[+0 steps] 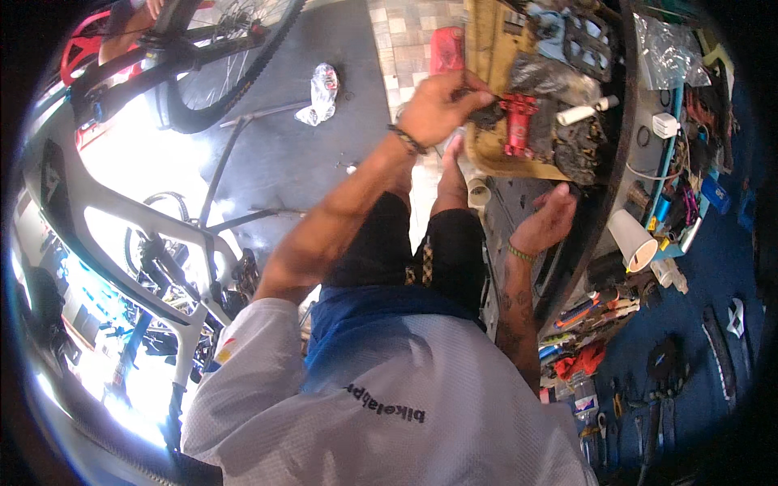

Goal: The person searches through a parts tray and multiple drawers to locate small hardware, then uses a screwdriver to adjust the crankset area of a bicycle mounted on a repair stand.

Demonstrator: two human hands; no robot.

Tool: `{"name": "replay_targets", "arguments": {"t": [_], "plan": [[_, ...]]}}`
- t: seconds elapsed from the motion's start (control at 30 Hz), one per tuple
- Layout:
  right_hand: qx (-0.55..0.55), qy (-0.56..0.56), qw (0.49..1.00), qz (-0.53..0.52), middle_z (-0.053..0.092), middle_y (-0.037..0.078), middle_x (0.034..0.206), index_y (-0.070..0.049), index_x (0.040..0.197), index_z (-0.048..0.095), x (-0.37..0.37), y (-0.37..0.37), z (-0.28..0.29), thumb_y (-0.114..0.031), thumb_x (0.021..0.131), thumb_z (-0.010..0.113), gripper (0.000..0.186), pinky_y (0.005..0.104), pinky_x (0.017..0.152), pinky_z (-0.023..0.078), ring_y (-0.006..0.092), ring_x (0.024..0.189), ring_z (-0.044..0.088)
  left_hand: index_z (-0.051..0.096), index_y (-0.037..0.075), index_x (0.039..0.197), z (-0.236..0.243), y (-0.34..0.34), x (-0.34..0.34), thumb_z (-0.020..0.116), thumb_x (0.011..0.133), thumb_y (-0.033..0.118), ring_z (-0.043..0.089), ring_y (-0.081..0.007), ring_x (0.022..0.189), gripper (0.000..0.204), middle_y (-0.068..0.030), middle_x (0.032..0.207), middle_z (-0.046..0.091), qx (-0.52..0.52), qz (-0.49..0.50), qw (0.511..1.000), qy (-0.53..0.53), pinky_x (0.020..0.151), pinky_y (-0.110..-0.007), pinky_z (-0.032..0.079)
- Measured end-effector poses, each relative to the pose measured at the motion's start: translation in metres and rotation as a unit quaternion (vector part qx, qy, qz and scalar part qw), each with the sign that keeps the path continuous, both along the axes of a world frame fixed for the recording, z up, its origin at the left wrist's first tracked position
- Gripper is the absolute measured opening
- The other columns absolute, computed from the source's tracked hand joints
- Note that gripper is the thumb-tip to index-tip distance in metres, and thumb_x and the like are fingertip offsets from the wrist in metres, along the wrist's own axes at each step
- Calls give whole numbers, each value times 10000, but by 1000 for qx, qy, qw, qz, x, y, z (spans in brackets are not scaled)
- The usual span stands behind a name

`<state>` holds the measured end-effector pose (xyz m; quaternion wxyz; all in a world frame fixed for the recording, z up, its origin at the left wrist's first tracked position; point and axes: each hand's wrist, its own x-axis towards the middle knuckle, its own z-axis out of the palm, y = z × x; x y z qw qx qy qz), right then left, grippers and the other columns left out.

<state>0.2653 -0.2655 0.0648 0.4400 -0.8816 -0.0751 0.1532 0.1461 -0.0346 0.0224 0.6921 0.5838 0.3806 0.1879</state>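
As my left grip [440, 107] reaches over tan tray [490, 50], thumb and fingers nearly meet at dark part [488, 115]; cannot tell if pinched. Red part [518, 127] just right. Right grip [545, 224] slack, seemingly empty; tray just beyond. Judged: picking among parts; next needs sure pinch.

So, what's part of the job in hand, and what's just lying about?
Likely the job:
dark part by the left hand
tan tray
red metal part in it

Likely just lying about:
white cup
clear plastic bag
wrapped bundle on dark mat
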Motion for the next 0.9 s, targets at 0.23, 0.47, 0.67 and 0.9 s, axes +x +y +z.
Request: {"name": "replay_targets", "arguments": {"t": [0.23,0.47,0.67,0.9], "plan": [[288,501,805,-137,662,200,1327,-1,1352,552,-14,15,-16,-610,1048,568,681,446,1064,546,310,1200,664,762,30,1045,-10,-23,73,792,956,239,735,-196,864,229,-113,931,778,79,-2,997,-4,811,-347,563],[414,479,765,-122,577,246,1501,24,1529,454,31,17,-58,-339,1119,527,553,485,1198,455,343,1434,536,761,17,1077,-15,-22,95,778,970,232,749,-221,884,241,-119,985,794,62,-3,998,-19,818,-360,576],[420,425,773,-212,572,242,1502,40,1502,475,44,35,-59,-280,1128,498,493,487,1240,409,344,1452,513,728,8,1139,-7,16,29,736,1004,197,771,-202,882,233,-131,1109,786,122,3,992,-16,758,-343,633],[467,353,797,-146,631,167,1448,-7,1398,581,60,11,-73,-212,1129,463,358,420,1124,490,266,1304,622,712,-14,1184,-12,35,-87,681,1051,152,683,-224,1196,215,-198,1377,692,-1,30,999,15,980,-353,589]]}}
